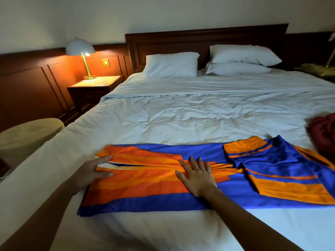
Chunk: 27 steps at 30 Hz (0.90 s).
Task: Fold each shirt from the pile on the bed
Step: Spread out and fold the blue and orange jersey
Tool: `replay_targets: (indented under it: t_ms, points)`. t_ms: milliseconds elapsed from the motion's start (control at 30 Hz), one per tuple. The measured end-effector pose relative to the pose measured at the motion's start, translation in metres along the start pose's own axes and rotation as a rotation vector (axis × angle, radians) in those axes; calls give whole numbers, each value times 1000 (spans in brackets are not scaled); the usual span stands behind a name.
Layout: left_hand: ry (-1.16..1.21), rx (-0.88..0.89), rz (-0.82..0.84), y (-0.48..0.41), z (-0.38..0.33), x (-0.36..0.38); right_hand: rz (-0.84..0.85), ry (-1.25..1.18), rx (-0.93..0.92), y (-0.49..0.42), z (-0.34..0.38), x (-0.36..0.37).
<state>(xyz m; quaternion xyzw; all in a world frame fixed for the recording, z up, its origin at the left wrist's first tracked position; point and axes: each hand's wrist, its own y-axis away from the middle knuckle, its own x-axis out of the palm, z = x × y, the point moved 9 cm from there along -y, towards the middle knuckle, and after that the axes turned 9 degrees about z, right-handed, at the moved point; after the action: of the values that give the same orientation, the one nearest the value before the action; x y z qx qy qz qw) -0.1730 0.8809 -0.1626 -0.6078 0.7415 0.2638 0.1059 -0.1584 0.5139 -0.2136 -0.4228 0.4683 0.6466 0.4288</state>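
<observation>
Right hand (196, 175) flat, fingers spread, pressing the blue-orange jersey (145, 189) mid-fold on the bed (181, 115); left hand (94, 171) unclenched, forefinger and thumb straddling its hem; dark red cloth (324, 134), probably another shirt, far right beyond the fingertips.

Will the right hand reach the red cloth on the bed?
Probably yes. Only the flat shirt lies between the right hand and the red cloth, with nothing standing in the way.

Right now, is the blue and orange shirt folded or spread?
Partly folded. The shirt has its long sides turned in, meeting along the middle, yet it lies full length on the bed, under left hand and right hand.
</observation>
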Motion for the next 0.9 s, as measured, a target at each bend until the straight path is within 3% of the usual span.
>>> replay_targets:
  t_ms: [267, 400, 500, 600, 733, 800, 900]
  points:
    - [-44, -87, -60, 1, -1, 4, 8, -15, -15, -1, 0, 1]
    - [-336, -146, -103, -1, -33, -2, 97, -126, -135, -3, 0, -13]
    - [-542, -140, -80, -21, -74, 2, 34, -190, -170, 3, -22, -46]
    - [-779, -96, -24, -41, -138, 51, -79, -68, -102, 12, -68, -71]
    - [-1078, -32, 47, -58, -228, 175, -160, -50, 58, 36, -141, -90]
    - [-998, 47, 171, -65, -251, 241, -194, -81, 132, 52, -174, -97]
    - [-435, 66, 488, -65, -257, 328, -217, -99, 197, 73, -210, -99]
